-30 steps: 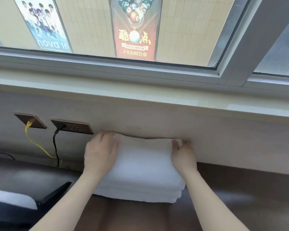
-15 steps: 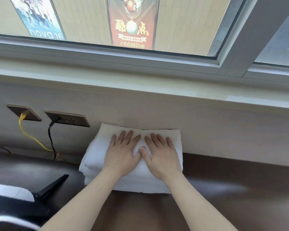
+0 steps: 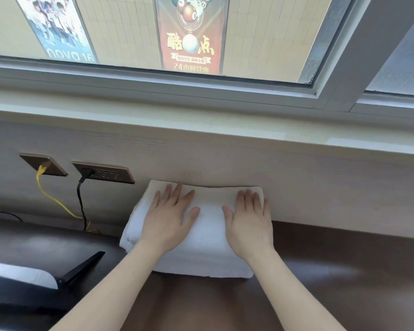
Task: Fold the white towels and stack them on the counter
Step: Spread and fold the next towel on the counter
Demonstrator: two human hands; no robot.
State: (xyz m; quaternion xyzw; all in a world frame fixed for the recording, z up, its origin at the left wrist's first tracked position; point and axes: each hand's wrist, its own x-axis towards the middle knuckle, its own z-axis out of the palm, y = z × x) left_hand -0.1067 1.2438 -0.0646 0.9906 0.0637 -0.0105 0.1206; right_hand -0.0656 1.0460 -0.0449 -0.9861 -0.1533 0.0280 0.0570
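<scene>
Head view, the only view. I see the stack of folded white towels on the dark brown counter, its far edge against the pale wall panel below the window sill. Layered edges show at the stack's near and left sides; I cannot count the towels with certainty. The left hand lies palm down on the left half of the top towel, fingers straight and slightly spread. The right hand lies the same way on the right half, fingers straight and closer together, little finger at the towel's right edge. Neither hand pinches or curls round the cloth. To the left, well apart from the stack, a yellow cable and a black cable hang from wall sockets. I judge the step in hand to be smoothing and pressing down the top towel, late in the stacking. The next move, in my judgement, calls for lifting both palms straight up so the top layer does not drag askew, then checking that the edges align.
</scene>
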